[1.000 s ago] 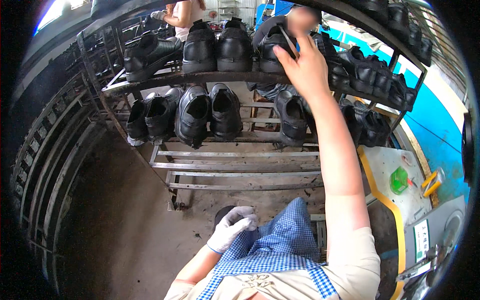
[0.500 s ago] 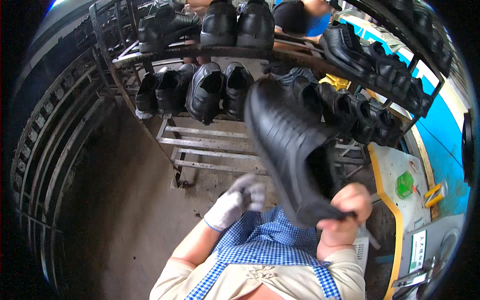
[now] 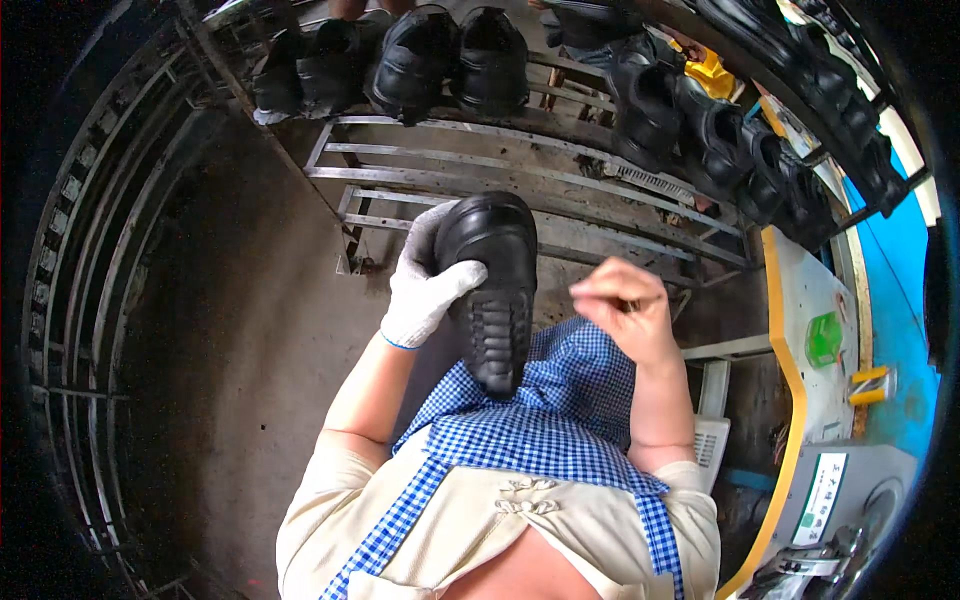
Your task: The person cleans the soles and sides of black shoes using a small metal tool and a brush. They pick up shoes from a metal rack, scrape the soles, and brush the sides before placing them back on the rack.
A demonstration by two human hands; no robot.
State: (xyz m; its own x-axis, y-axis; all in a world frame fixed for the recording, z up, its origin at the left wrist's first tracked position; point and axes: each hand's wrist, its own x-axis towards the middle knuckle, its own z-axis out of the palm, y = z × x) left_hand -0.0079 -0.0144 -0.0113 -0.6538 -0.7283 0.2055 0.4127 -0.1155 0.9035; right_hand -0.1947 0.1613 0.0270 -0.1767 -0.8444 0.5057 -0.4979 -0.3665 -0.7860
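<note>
A black shoe (image 3: 499,245), toe toward the far side, is clamped in the gloved left hand (image 3: 425,285) over the blue checked apron (image 3: 540,437). The bare right hand (image 3: 628,308), fingers curled together, hangs apart at right. Firm yet light thumb pressure should steady the shoe without marking it.

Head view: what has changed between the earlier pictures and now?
The right hand, raised at first, brought the black shoe down and nearer, then let go; it is now apart, to the shoe's right. The gloved left hand, previously empty, grips the shoe near its toe. The shelved shoes at upper left and green container stayed put.
</note>
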